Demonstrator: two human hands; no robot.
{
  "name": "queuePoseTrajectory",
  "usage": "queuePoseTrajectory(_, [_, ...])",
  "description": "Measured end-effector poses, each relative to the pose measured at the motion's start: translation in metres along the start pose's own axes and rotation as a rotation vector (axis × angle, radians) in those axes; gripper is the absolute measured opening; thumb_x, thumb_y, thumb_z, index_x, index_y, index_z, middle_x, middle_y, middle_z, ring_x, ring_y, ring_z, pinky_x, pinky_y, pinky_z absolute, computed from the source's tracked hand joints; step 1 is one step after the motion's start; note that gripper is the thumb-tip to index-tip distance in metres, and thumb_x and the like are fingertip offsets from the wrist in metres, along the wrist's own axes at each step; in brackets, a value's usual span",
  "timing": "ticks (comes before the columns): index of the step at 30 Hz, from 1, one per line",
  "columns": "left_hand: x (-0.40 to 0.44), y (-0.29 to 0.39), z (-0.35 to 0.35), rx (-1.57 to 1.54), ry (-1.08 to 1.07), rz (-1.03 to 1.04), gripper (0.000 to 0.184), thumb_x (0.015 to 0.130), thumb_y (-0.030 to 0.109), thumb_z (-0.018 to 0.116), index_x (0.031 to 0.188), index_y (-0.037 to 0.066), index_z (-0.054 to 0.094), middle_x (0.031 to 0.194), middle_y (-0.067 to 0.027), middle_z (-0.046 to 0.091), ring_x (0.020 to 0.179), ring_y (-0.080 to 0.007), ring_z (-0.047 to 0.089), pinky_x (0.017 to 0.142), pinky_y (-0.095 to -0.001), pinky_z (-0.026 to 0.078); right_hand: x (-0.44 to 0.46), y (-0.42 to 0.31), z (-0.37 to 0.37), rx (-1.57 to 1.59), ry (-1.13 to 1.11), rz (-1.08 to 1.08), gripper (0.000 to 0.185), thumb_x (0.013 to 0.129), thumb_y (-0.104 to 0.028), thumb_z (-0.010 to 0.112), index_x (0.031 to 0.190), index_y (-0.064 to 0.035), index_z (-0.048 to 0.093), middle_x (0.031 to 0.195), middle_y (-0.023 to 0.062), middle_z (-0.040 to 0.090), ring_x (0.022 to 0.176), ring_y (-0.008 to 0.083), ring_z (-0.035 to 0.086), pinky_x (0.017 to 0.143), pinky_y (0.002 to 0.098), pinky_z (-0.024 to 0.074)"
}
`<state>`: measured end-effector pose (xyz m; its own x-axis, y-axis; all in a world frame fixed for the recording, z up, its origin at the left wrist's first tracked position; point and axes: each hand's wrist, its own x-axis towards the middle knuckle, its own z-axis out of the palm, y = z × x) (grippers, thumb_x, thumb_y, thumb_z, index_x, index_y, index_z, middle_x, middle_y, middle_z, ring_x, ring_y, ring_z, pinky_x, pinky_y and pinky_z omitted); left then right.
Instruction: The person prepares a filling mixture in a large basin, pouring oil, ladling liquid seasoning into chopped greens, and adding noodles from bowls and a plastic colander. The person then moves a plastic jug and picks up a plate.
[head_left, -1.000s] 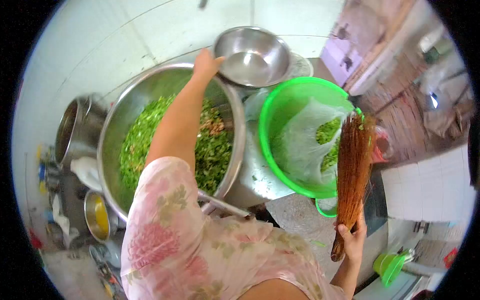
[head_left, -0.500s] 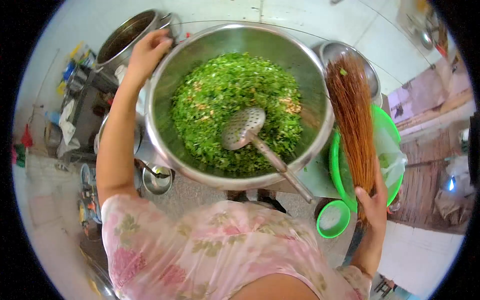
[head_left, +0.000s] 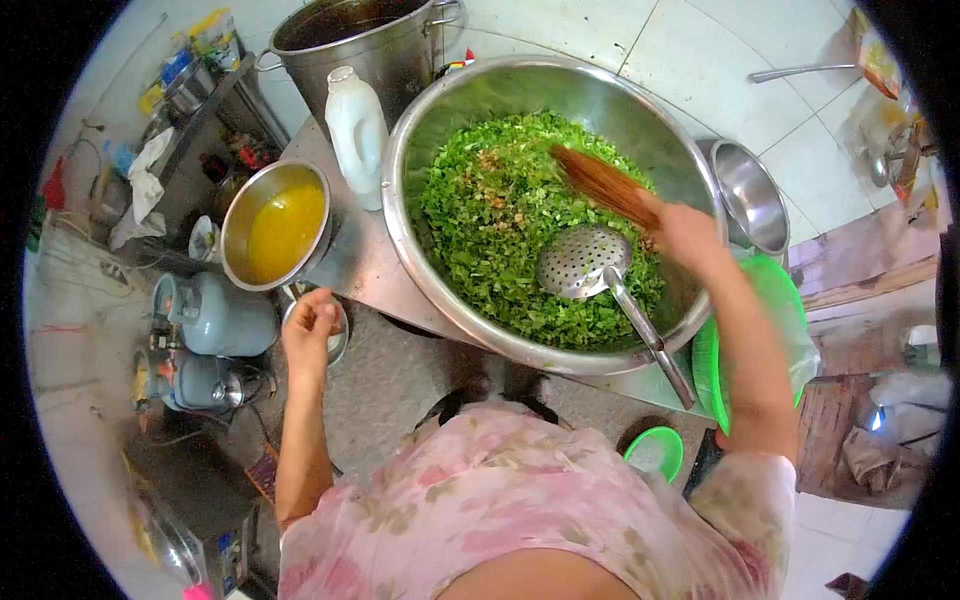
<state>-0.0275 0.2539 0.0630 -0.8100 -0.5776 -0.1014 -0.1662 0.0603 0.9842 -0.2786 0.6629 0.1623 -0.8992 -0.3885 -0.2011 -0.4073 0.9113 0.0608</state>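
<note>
My right hand (head_left: 685, 238) is closed around a twig whisk broom (head_left: 605, 185), a bundle of thin brown strands angled over the wide steel basin (head_left: 400, 215). Chopped green herbs (head_left: 500, 220) with small pale-brown bits fill much of the basin. A perforated skimmer (head_left: 590, 262) rests on the herbs, its handle leaning across the near right rim. To the left, my left hand (head_left: 312, 325) is closed at the handle of a saucepan (head_left: 232, 245) of yellow liquid. The fingers hide most of that handle.
A white bottle (head_left: 357, 135) and a tall pot (head_left: 370, 50) stand left of the basin. Gas cylinders (head_left: 235, 315) are at lower left. On the right are a steel bowl (head_left: 755, 195), a green basket (head_left: 708, 365) and a small green bowl (head_left: 655, 452).
My left hand has left the basin's far-left rim and come down to the saucepan handle. My right hand has swung the whisk broom from the right side over the herbs. The view has shifted.
</note>
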Motion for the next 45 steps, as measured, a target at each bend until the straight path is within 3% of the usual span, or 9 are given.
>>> queuePoseTrajectory(10, [-0.075,-0.071,-0.02,0.14,0.063,-0.229,0.016,0.082,0.006,0.054,0.097,0.0,0.056,0.077,-0.0001,0.055,0.067,-0.0082,0.05,0.06,-0.0225,0.042,0.09,0.057,-0.016,-0.009,-0.169,-0.008,0.061,0.068,-0.018,0.061,0.126,-0.0182,0.042,0.095,0.0211,0.059,0.085,0.0315,0.058,0.077,0.0376,0.0444])
queuePoseTrajectory(17, [-0.104,-0.107,-0.002,0.242,-0.095,-0.328,0.02,0.08,0.007,0.056,0.1,0.001,0.057,0.08,-0.0027,0.059,0.07,-0.0099,0.054,0.063,-0.0232,0.043,0.121,-0.064,-0.008,0.131,-0.208,-0.317,0.06,0.072,-0.012,0.06,0.128,-0.0178,0.039,0.086,0.0179,0.059,0.081,0.0291,0.059,0.073,0.0363,0.0454])
queuePoseTrajectory(23, [-0.06,0.008,0.058,0.139,-0.249,0.156,0.021,0.076,0.003,0.058,0.097,0.002,0.058,0.082,-0.0059,0.059,0.072,-0.0122,0.055,0.065,-0.0251,0.044,0.053,-0.04,-0.06,-0.475,-0.237,-0.291,0.07,0.07,-0.007,0.056,0.132,-0.0295,0.031,0.086,0.0161,0.055,0.079,0.0306,0.058,0.067,0.0408,0.046])
queuePoseTrajectory(28, [-0.043,0.097,0.189,0.15,-0.914,1.049,0.038,0.071,0.007,0.059,0.108,0.007,0.053,0.095,-0.0111,0.057,0.083,-0.0283,0.054,0.071,-0.0375,0.042,0.006,0.017,-0.089,-0.382,-0.113,-0.194,0.069,0.071,-0.01,0.059,0.131,-0.0287,0.032,0.083,0.0156,0.054,0.075,0.0316,0.057,0.064,0.0403,0.0455])
queuePoseTrajectory(33, [-0.079,0.075,0.301,0.3,-0.86,1.547,0.032,0.07,0.015,0.055,0.1,0.007,0.055,0.093,-0.01,0.056,0.088,-0.0247,0.051,0.085,-0.0356,0.037,-0.064,0.055,-0.1,-0.28,-0.131,-0.106,0.068,0.071,-0.008,0.059,0.131,-0.0256,0.032,0.083,0.0151,0.053,0.076,0.0315,0.055,0.065,0.0403,0.0437])
queuePoseTrajectory(38, [-0.055,0.11,0.295,0.548,-1.0,1.335,0.013,0.07,0.017,0.053,0.08,0.008,0.053,0.078,-0.0091,0.053,0.082,-0.0263,0.052,0.075,-0.0389,0.041,-0.112,0.103,-0.086,-0.47,-0.129,-0.257,0.068,0.069,-0.004,0.057,0.129,-0.0278,0.035,0.081,0.0135,0.051,0.074,0.0303,0.054,0.064,0.0402,0.0449])
queuePoseTrajectory(40, [-0.003,0.133,0.268,0.151,-0.713,1.257,0.015,0.07,0.012,0.052,0.084,0.008,0.055,0.078,-0.0098,0.053,0.083,-0.0269,0.052,0.071,-0.0367,0.043,-0.122,0.102,-0.074,-0.458,-0.153,-0.368,0.067,0.071,-0.004,0.054,0.129,-0.0314,0.035,0.081,0.0128,0.051,0.073,0.0294,0.055,0.062,0.0397,0.0458])
queuePoseTrajectory(42, [0.033,0.158,0.23,0.037,-0.442,0.612,0.011,0.083,0.008,0.048,0.091,0.007,0.056,0.082,-0.0064,0.058,0.083,-0.0205,0.055,0.079,-0.0317,0.041,-0.117,0.078,-0.058,-0.42,-0.237,-0.488,0.064,0.075,-0.006,0.049,0.129,-0.0369,0.033,0.082,0.0121,0.051,0.072,0.0286,0.056,0.061,0.0388,0.0473])
queuePoseTrajectory(45, [0.082,0.181,0.186,-0.56,-0.24,0.71,0.009,0.083,0.005,0.053,0.091,0.004,0.049,0.084,-0.004,0.054,0.084,-0.0162,0.054,0.083,-0.0319,0.042,-0.08,0.011,-0.009,-0.362,-0.227,-0.59,0.062,0.078,-0.005,0.042,0.129,-0.0389,0.031,0.083,0.0132,0.051,0.074,0.0294,0.057,0.059,0.0377,0.0482])
